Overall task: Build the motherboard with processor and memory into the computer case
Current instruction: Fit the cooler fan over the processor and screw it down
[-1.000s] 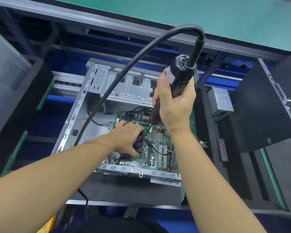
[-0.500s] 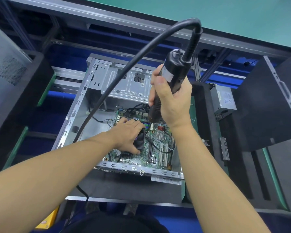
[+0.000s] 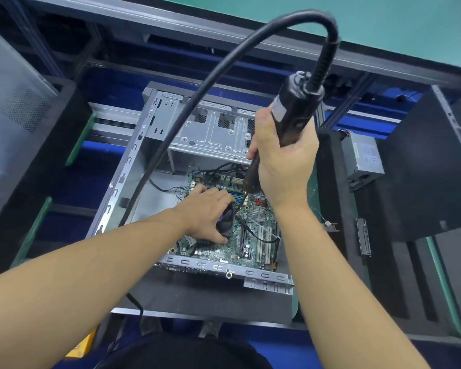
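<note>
An open grey computer case (image 3: 123,171) lies on its side in front of me. A green motherboard (image 3: 253,235) sits on its floor, with white slots at the right and a black cooler fan (image 3: 228,222) in the middle. My left hand (image 3: 205,213) rests on the fan, fingers curled round its top and side. My right hand (image 3: 282,161) grips a black electric screwdriver (image 3: 290,113) held upright above the board. Its tip points down at the board's upper part, beside my left fingers. A thick black cable (image 3: 197,94) arcs from the tool's top down to the left.
A black foam tray (image 3: 343,209) runs along the case's right side, with a grey power supply (image 3: 362,158) behind it. Another dark case (image 3: 437,169) stands at the right. A black block (image 3: 24,161) with a mesh panel is at the left. A green surface (image 3: 383,27) lies beyond.
My right hand and the screwdriver have shifted slightly up and left in view. My left hand stays on the fan.
</note>
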Motion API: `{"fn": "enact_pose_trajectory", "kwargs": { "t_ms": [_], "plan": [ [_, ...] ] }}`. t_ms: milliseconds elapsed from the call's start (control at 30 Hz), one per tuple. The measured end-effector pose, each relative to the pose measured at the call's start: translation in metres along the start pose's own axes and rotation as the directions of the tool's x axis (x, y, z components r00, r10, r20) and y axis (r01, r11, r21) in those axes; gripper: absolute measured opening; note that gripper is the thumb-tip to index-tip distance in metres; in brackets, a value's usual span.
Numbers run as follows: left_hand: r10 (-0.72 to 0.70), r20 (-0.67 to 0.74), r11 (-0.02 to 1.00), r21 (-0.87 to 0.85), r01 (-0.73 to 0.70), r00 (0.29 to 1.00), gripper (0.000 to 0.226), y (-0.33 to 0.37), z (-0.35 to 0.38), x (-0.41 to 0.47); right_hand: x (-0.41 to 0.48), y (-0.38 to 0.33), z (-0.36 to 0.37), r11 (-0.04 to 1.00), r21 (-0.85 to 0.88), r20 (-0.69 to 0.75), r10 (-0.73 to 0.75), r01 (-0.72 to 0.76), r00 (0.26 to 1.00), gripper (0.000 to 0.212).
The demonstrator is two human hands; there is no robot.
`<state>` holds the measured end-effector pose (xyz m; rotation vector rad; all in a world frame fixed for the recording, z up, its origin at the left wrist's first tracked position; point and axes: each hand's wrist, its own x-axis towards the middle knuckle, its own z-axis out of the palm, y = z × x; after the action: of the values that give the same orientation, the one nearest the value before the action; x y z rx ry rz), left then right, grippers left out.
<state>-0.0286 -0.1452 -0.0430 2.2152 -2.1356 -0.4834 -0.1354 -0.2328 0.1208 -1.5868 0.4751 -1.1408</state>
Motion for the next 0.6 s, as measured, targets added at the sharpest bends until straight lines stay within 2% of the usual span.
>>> {"fn": "enact_pose_trajectory", "kwargs": {
  "t_ms": [167, 267, 367, 500, 600],
  "plan": [
    [-0.005, 0.004, 1.000, 0.019, 0.005, 1.000, 0.101, 0.002, 0.000, 0.001, -0.002, -0.006, 0.010, 0.993, -0.114, -0.120, -0.017, 0.003, 0.993, 0.019],
    [-0.002, 0.005, 1.000, 0.012, 0.002, 1.000, 0.104, 0.002, 0.001, 0.001, -0.003, -0.007, 0.012, 0.993, -0.120, -0.032, 0.017, -0.021, 0.999, 0.019],
    [0.005, 0.005, 1.000, 0.014, -0.005, 1.000, 0.102, 0.001, 0.000, 0.001, -0.003, -0.005, 0.003, 0.998, -0.009, 0.061, 0.066, -0.065, 0.996, 0.015],
    [0.009, 0.019, 1.000, 0.001, -0.009, 1.000, 0.101, 0.000, 0.000, 0.002, 0.005, -0.003, -0.010, 0.992, 0.048, 0.028, 0.113, -0.114, 0.993, 0.046],
    [0.023, 0.019, 1.000, 0.004, -0.023, 1.000, 0.100, -0.001, 0.000, 0.002, 0.003, -0.001, -0.010, 0.994, 0.038, 0.053, 0.104, -0.106, 0.993, 0.048]
  ]
}}
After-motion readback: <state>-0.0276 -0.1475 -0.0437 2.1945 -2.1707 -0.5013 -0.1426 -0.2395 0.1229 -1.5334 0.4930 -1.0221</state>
